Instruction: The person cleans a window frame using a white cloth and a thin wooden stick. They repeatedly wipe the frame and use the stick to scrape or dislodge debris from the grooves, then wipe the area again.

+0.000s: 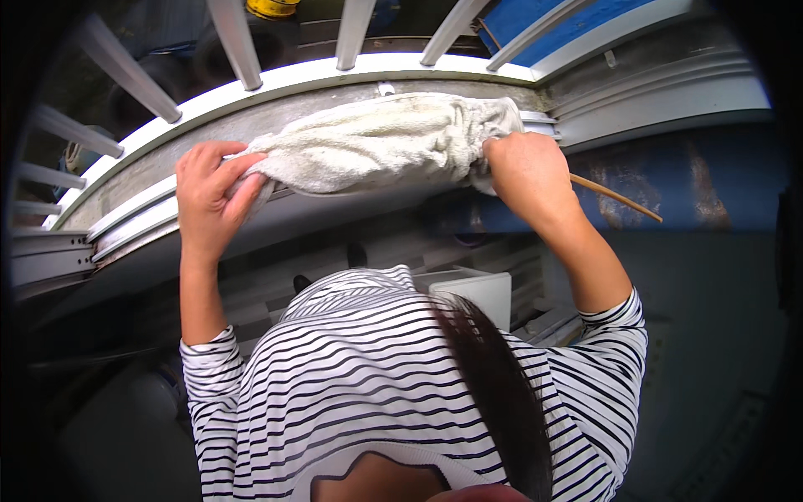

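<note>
A white, rumpled towel [368,146] is stretched sideways between my hands above the window sill. My left hand [216,188] pinches its left end between thumb and fingers. At the other end my right hand [529,171] is closed in a fist, with the gathered cloth bunched against it. From the far side of this fist a thin wooden stick [619,198] sticks out to the right, pointing slightly down. The rest of the stick is hidden by the hand and the towel.
White window bars [355,33] rise from a curved white rail [293,79] beyond the sill. Metal window track [138,219] runs along the left. A worn blue surface [669,188] lies at the right. Outside are a yellow object [272,7] and a blue panel [535,29].
</note>
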Demonstrator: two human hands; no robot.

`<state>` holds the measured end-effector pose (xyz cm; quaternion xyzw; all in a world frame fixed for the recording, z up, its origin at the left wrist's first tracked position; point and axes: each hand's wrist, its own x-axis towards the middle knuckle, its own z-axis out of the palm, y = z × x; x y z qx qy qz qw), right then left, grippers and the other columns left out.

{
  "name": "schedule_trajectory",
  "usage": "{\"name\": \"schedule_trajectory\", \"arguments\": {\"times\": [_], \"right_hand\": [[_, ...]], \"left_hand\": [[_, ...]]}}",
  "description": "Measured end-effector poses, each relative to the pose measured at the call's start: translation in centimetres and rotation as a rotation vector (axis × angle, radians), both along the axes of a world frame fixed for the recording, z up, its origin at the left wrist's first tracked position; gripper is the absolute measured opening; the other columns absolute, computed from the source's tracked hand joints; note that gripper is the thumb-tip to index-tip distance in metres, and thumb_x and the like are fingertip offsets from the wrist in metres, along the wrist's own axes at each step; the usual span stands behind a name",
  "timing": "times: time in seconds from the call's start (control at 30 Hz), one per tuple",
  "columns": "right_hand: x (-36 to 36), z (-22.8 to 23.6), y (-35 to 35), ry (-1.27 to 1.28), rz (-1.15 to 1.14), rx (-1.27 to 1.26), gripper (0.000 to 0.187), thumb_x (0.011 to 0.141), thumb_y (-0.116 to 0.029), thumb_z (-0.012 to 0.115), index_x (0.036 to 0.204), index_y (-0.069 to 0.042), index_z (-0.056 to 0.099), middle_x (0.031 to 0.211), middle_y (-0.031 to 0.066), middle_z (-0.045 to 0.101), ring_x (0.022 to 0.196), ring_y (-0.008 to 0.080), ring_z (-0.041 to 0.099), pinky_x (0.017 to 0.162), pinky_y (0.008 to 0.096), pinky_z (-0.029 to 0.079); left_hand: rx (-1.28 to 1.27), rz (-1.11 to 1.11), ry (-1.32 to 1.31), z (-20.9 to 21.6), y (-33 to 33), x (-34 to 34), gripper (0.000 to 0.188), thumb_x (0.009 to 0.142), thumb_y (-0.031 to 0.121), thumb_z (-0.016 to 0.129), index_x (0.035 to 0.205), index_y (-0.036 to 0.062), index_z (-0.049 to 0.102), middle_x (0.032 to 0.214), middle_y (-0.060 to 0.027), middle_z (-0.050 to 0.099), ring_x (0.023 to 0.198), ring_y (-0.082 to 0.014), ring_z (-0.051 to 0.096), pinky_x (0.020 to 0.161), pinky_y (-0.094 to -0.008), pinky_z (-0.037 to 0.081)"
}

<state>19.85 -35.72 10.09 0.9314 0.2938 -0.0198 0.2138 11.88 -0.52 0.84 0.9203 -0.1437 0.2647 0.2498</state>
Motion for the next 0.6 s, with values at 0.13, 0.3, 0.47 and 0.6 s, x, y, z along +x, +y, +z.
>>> {"name": "schedule_trajectory", "arguments": {"times": [0.13, 0.3, 0.47, 0.6], "right_hand": [[2.8, -0.2, -4.0, 0.136, -0.108, 0.380, 0.010, 0.080, -0.015, 0.068, 0.080, -0.006, 0.072, 0.076, 0.0186, 0.066, 0.075, 0.0404, 0.064, 0.068, 0.0473, 0.051], [5.1, 0.8, -9.2, 0.084, -0.180, 0.183, 0.021, 0.084, -0.021, 0.070, 0.077, -0.002, 0.070, 0.078, 0.0233, 0.064, 0.076, 0.0447, 0.060, 0.066, 0.0498, 0.048], [3.4, -0.7, -4.0, 0.390, -0.228, 0.549, 0.013, 0.083, -0.002, 0.068, 0.095, 0.001, 0.074, 0.078, 0.0169, 0.071, 0.066, 0.0221, 0.069, 0.063, 0.0306, 0.051], [2.4, -2.0, 3.1, 0.515, 0.018, 0.671, 0.014, 0.083, -0.005, 0.069, 0.095, -0.001, 0.074, 0.083, 0.0178, 0.071, 0.070, 0.0260, 0.071, 0.066, 0.0297, 0.053]], "left_hand": [[0.001, -0.008, -0.034, -0.2, 0.4, 0.0, 0.021, 0.077, 0.012, 0.072, 0.097, 0.0134, 0.073, 0.101, -0.0058, 0.066, 0.100, -0.0260, 0.059, 0.092, -0.0391, 0.038], [-0.126, 0.055, -0.167, -1.0, -0.5, -1.3, 0.032, 0.071, -0.001, 0.074, 0.101, 0.0106, 0.072, 0.118, -0.0092, 0.063, 0.104, -0.0264, 0.058, 0.089, -0.0353, 0.048], [-0.117, 0.247, -0.301, 0.5, -1.1, -4.7, 0.036, 0.065, 0.003, 0.076, 0.100, 0.0143, 0.072, 0.109, -0.0047, 0.064, 0.096, -0.0214, 0.059, 0.089, -0.0357, 0.041], [-0.234, 0.418, -0.298, 1.4, 0.8, -8.4, 0.037, 0.067, -0.008, 0.069, 0.100, 0.0090, 0.074, 0.103, -0.0066, 0.065, 0.093, -0.0223, 0.061, 0.082, -0.0327, 0.047]]}}
